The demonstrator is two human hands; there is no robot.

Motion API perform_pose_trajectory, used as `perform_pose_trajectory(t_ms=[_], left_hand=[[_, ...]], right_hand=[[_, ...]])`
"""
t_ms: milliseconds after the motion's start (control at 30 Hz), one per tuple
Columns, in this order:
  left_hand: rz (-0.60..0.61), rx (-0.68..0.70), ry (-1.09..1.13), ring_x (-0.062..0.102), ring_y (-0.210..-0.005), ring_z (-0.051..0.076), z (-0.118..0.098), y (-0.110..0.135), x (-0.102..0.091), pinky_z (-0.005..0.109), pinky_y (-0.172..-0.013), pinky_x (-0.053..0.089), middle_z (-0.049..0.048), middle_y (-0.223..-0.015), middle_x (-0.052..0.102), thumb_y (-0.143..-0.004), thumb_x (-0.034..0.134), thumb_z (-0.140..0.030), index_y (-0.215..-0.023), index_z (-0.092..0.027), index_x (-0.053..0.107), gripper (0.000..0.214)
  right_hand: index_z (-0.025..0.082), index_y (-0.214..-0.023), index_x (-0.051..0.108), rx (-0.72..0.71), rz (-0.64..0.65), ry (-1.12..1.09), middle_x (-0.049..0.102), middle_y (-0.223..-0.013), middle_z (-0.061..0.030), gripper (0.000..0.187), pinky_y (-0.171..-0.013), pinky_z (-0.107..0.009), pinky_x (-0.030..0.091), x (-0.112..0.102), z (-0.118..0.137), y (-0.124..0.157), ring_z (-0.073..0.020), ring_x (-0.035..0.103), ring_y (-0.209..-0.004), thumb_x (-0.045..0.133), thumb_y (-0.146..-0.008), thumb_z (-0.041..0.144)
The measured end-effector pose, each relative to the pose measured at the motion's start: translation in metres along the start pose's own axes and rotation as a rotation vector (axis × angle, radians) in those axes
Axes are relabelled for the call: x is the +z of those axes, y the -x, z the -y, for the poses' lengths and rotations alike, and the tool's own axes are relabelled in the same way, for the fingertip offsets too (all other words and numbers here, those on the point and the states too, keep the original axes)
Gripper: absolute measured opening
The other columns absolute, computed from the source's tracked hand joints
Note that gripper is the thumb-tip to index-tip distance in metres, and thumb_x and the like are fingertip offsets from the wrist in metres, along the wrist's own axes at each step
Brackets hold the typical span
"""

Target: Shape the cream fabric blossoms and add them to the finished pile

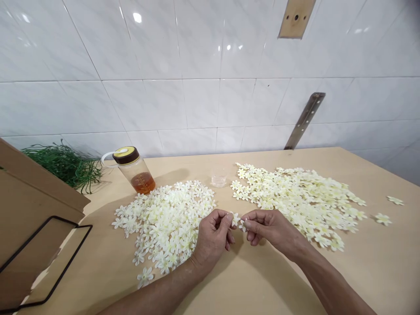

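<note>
Close together over the front middle of the table are my two hands. Thumb and fingers of my left hand (pixel 216 229) pinch a small white artificial flower (pixel 235 219). My right hand (pixel 262 226) pinches a second such flower (pixel 243 225), right beside the first; whether the two touch I cannot tell. Left of my left hand spreads a heap of white artificial flowers (pixel 173 218). A pale yellow heap of artificial flowers (pixel 302 201) lies beyond and to the right of my right hand. The small clear cup (pixel 218 179) stands between the heaps.
A bottle of amber liquid (pixel 143 181) stands behind the left heap. Green artificial stems (pixel 65 166) lie at the back left, by a cardboard box (pixel 36 210) and a black wire frame (pixel 70 262). Single flowers (pixel 383 219) lie at the right. The tiled wall (pixel 197 105) borders the table.
</note>
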State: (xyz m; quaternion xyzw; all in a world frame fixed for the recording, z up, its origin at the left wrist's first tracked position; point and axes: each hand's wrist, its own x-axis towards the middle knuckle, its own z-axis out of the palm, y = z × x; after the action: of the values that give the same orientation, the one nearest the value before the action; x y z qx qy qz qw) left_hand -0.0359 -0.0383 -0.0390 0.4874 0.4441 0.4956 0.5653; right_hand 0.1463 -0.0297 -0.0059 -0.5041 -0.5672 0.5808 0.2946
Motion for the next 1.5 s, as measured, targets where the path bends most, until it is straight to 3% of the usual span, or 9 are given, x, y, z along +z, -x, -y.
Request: perform_pose_trajectory(t_ms=[333,467,633,833,900,1033,1167,1267,1500], left_hand=[[-0.035,0.001,0.017,0.049,-0.04,0.007,-0.002,0.0,0.0,0.017,-0.036,0.037,-0.0025,-0.056,0.056,-0.087,0.054,-0.046,-0.079,-0.016,0.054,0.032],[-0.033,0.006,0.003,0.045,-0.037,0.007,-0.001,0.0,-0.001,0.017,-0.036,0.037,-0.0041,-0.047,0.052,-0.088,0.053,-0.046,-0.079,-0.016,0.055,0.032],[-0.044,-0.006,-0.001,0.044,-0.035,0.008,-0.001,-0.001,0.001,0.017,-0.035,0.036,-0.0038,-0.045,0.052,-0.086,0.055,-0.046,-0.077,-0.015,0.055,0.032],[-0.079,0.01,0.014,0.05,-0.04,0.007,-0.001,-0.001,0.001,0.017,-0.033,0.037,-0.0014,-0.065,0.058,-0.085,0.057,-0.045,-0.08,-0.016,0.055,0.03],[-0.081,0.03,0.002,0.05,-0.041,0.006,-0.001,-0.001,0.0,0.017,-0.033,0.037,-0.0016,-0.069,0.057,-0.085,0.057,-0.046,-0.081,-0.016,0.055,0.03],[-0.076,0.047,-0.005,0.048,-0.04,0.005,0.001,0.0,-0.001,0.016,-0.034,0.036,-0.0027,-0.066,0.055,-0.086,0.056,-0.046,-0.079,-0.016,0.055,0.03],[-0.074,0.038,0.01,0.047,-0.039,0.005,0.0,0.0,-0.001,0.015,-0.034,0.035,-0.0027,-0.064,0.056,-0.085,0.057,-0.046,-0.077,-0.016,0.054,0.031],[-0.08,0.036,0.013,0.045,-0.038,0.004,-0.001,0.0,0.0,0.015,-0.034,0.034,-0.0034,-0.061,0.055,-0.084,0.058,-0.045,-0.076,-0.016,0.054,0.031],[-0.104,0.043,0.006,0.049,-0.04,0.005,0.0,-0.001,0.0,0.016,-0.033,0.035,-0.0004,-0.075,0.06,-0.085,0.056,-0.043,-0.084,-0.016,0.055,0.027]], right_hand=[[0.015,-0.069,0.064,-0.018,-0.175,0.052,0.065,-0.065,-0.0045,0.047,-0.057,-0.025,0.05,0.001,0.004,0.0,-0.0144,0.061,-0.057,0.055,-0.082,0.06],[0.017,-0.062,0.062,-0.056,-0.305,0.213,0.06,-0.054,-0.001,0.048,-0.052,-0.024,0.046,-0.003,-0.004,-0.003,-0.0133,0.058,-0.05,0.053,-0.083,0.059],[0.021,-0.087,0.071,-0.054,-0.508,0.365,0.061,-0.053,0.0018,0.033,-0.048,-0.025,0.048,0.0,-0.015,-0.012,-0.0146,0.058,-0.044,0.059,-0.081,0.051],[0.02,-0.11,0.065,-0.093,-0.328,0.142,0.064,-0.059,0.0006,0.04,-0.048,-0.026,0.052,0.013,-0.012,-0.02,-0.0142,0.058,-0.047,0.058,-0.083,0.048],[0.022,-0.118,0.062,-0.142,-0.291,0.201,0.066,-0.062,0.0,0.042,-0.048,-0.027,0.051,0.013,-0.009,-0.019,-0.0134,0.057,-0.046,0.055,-0.086,0.047],[0.023,-0.095,0.072,-0.29,-0.366,0.511,0.071,-0.081,-0.0038,0.027,-0.059,-0.027,0.049,0.007,-0.002,-0.011,-0.0158,0.061,-0.063,0.057,-0.085,0.043],[0.024,-0.092,0.072,-0.28,-0.149,0.681,0.067,-0.078,-0.0025,0.021,-0.062,-0.027,0.045,0.007,0.002,-0.002,-0.0168,0.06,-0.068,0.065,-0.08,0.04],[0.024,-0.081,0.071,-0.283,-0.085,0.785,0.064,-0.076,-0.0028,0.012,-0.063,-0.028,0.042,0.012,0.002,0.001,-0.0172,0.059,-0.069,0.065,-0.079,0.034],[0.021,-0.075,0.065,-0.244,-0.147,0.541,0.063,-0.07,-0.0011,0.025,-0.057,-0.026,0.04,0.007,0.002,0.0,-0.0158,0.055,-0.064,0.056,-0.084,0.042]])
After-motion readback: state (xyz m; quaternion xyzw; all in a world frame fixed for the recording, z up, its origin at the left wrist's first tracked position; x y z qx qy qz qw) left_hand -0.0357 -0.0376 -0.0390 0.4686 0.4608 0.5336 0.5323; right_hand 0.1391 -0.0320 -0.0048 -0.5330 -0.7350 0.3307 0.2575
